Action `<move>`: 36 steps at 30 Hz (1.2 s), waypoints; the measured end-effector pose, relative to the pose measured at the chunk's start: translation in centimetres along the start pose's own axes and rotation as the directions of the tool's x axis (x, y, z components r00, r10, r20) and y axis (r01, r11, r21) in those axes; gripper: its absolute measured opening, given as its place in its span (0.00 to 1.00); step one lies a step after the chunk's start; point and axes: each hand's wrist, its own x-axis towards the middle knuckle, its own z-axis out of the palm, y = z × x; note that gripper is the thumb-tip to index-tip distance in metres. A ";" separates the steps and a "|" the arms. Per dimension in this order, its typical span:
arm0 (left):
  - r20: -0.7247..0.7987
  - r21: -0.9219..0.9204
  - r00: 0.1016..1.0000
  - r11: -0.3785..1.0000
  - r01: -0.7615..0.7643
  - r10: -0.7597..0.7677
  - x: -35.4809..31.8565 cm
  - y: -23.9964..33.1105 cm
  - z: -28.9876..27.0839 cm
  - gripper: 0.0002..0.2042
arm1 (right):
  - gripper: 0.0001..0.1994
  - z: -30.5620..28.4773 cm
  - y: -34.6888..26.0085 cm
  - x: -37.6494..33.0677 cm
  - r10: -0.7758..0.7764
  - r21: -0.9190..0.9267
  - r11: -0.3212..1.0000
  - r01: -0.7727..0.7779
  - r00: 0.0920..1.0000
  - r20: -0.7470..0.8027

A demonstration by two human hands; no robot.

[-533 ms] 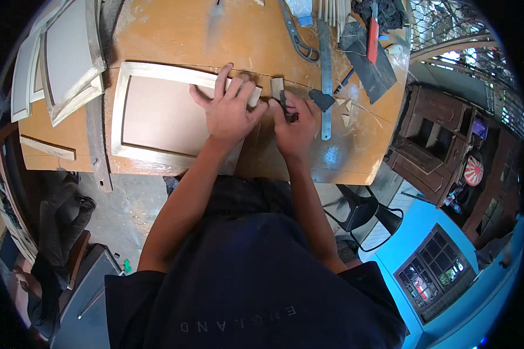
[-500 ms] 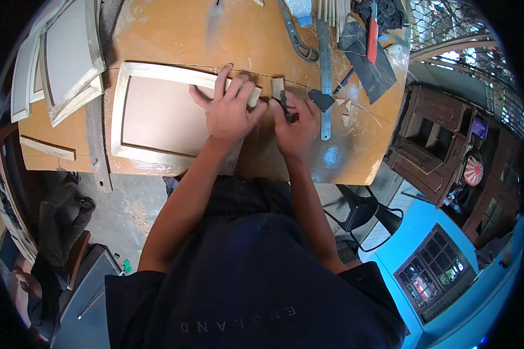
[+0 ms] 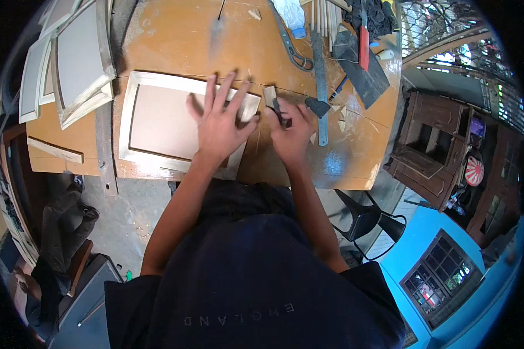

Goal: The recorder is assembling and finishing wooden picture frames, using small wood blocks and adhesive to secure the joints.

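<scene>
A pale wooden frame with a flat beige panel lies on the orange-brown table. My left hand rests on its right part, fingers spread and holding nothing. Just right of the frame, my right hand is closed round a small wooden block with a dark strip, perhaps sandpaper, against it. The fingers partly hide both. A torn dark scrap lies beside that hand, over a metal ruler.
More panelled frames are stacked at the left, near a loose wooden strip. Scissors, a plastic bottle, a dark sheet and a red-handled tool lie at the far right. A black chair stands beyond the table's near edge.
My left hand's fingers have spread and straightened over the frame's right edge. My right hand stays closed on the small wooden block. The whole view has shifted slightly.
</scene>
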 end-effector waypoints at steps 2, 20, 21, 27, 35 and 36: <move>0.072 0.106 0.996 0.994 0.040 -0.048 -0.8 -1.0 -1.3 0.43 | 0.15 0.5 -0.6 -0.3 -0.039 -0.052 0.998 0.042 0.998 0.054; 0.062 0.156 0.997 0.987 0.043 -0.053 -1.6 -2.1 -1.5 0.41 | 0.13 3.5 -1.2 0.8 -0.301 -0.221 0.922 0.318 0.948 0.108; 0.076 0.155 0.996 0.987 0.039 -0.051 -1.8 -1.9 -1.5 0.42 | 0.12 2.7 -1.1 -0.3 -0.311 -0.175 0.927 0.332 0.940 0.140; 0.085 0.176 0.996 0.984 0.013 -0.029 -1.6 -2.0 -1.7 0.42 | 0.14 4.4 -2.2 2.9 -0.317 -0.253 0.909 0.332 0.943 0.099; 0.084 0.174 0.996 0.985 0.010 -0.025 -1.9 -1.8 -1.3 0.42 | 0.12 3.9 -2.0 2.9 -0.315 -0.245 0.908 0.340 0.939 0.137; 0.073 0.177 0.997 0.984 0.010 -0.023 -2.0 -2.1 -1.4 0.41 | 0.12 3.8 -1.8 2.1 -0.311 -0.226 0.912 0.342 0.936 0.162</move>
